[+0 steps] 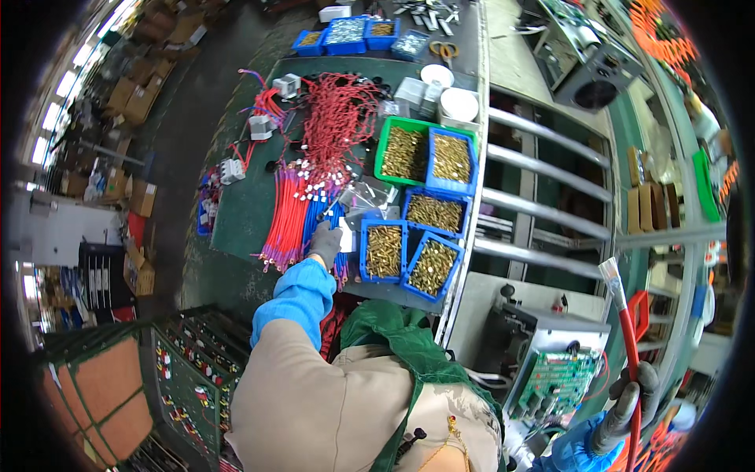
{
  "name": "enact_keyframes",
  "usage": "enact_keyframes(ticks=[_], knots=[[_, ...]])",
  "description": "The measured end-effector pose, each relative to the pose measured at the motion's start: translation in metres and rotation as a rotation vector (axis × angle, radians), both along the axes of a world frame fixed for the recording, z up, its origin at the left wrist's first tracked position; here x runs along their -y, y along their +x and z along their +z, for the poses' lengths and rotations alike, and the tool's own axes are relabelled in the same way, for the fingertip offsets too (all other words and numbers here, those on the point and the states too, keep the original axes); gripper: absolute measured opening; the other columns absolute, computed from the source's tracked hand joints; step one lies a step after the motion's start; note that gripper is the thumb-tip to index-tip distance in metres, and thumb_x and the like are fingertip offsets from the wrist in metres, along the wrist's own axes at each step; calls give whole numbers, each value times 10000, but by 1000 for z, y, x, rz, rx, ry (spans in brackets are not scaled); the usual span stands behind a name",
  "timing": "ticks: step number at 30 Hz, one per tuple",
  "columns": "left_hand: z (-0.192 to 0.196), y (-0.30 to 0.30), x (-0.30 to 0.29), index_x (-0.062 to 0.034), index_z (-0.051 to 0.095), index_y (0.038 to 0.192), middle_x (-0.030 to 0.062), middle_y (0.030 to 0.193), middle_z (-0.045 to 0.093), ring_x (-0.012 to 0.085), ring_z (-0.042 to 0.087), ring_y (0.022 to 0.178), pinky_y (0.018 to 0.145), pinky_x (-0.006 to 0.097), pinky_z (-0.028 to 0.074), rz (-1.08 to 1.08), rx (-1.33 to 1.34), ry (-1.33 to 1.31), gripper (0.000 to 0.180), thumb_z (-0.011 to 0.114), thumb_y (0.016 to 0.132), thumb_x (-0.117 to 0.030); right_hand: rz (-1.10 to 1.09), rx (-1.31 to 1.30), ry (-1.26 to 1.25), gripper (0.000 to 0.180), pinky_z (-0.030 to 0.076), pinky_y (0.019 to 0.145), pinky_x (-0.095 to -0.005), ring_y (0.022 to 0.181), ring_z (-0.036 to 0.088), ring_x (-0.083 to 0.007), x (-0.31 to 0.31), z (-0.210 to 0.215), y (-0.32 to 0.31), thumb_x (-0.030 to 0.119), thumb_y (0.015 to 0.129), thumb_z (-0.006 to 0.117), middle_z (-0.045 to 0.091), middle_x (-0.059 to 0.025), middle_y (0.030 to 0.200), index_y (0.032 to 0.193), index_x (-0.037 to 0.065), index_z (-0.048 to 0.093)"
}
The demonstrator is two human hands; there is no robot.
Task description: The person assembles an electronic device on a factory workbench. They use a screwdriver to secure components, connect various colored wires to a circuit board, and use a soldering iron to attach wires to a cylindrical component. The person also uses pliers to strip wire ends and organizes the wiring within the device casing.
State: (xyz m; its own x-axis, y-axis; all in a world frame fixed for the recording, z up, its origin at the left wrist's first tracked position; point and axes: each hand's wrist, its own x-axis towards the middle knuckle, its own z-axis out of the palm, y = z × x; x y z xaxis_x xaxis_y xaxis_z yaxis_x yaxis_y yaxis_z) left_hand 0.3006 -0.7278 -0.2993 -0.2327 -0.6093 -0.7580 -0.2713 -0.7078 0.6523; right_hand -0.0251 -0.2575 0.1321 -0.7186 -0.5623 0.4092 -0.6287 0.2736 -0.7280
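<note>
My left hand (325, 241), in a grey glove with a blue sleeve, reaches onto the green bench and rests on a bundle of blue wires (318, 216) beside a bundle of red wires (286, 218). Whether its fingers pinch a wire I cannot tell. My right hand (629, 405), also gloved, is down at the lower right and grips a red wire (627, 330) that stands upright, with a white connector (610, 273) at its top end. A green circuit board (556, 380) sits just left of that hand.
Blue bins of brass parts (409, 252) lie right of my left hand, with a green bin (401, 153) behind. A tangle of red leads (338, 118) covers the bench's far side. Metal rails (543, 197) run to the right. A board with components (189, 370) stands lower left.
</note>
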Motion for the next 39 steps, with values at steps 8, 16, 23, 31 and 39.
enact_keyframes(ticks=[8, 16, 23, 31, 39], knots=[[58, -40, 50, -51, 622, 1056, 180, 970, 659, 302, 639, 883, 798, 387, 493, -395, 590, -721, 317, 595, 807, -245, 50, 119, 22, 306, 326, 467, -209, 503, 439, -77, 106, -14, -46, 250, 901, 556, 525, -65, 751, 1074, -2, 567], [95, -64, 246, -98, 645, 1023, 156, 1057, 605, 351, 556, 1011, 893, 420, 451, -195, 933, -1280, 261, 577, 781, -168, -14, 246, 73, 342, 276, 436, -213, 464, 392, -60, 182, -48, -88, 365, 904, 560, 481, -20, 631, 987, 33, 554], [77, -79, 330, -3, 590, 1087, 252, 1136, 595, 379, 591, 1051, 874, 457, 485, -126, 1077, -519, 355, 557, 813, -226, -65, 370, 99, 314, 345, 439, -240, 467, 441, -120, 232, -68, -110, 306, 897, 578, 524, -66, 622, 982, 3, 589], [110, -106, 261, -75, 641, 967, 173, 926, 658, 372, 614, 900, 816, 446, 485, -909, 789, -1403, 284, 492, 799, -248, -87, 351, 141, 340, 257, 410, -203, 437, 371, -55, 261, -90, -134, 367, 897, 564, 469, -4, 597, 982, 38, 558], [74, -61, 352, -135, 443, 1333, 124, 1393, 388, 343, 516, 1168, 900, 430, 483, -935, 1339, -815, 618, 631, 745, -158, 58, 379, 118, 333, 318, 386, -203, 421, 411, -66, 285, -103, -141, 356, 887, 585, 504, -39, 626, 964, 33, 557]])
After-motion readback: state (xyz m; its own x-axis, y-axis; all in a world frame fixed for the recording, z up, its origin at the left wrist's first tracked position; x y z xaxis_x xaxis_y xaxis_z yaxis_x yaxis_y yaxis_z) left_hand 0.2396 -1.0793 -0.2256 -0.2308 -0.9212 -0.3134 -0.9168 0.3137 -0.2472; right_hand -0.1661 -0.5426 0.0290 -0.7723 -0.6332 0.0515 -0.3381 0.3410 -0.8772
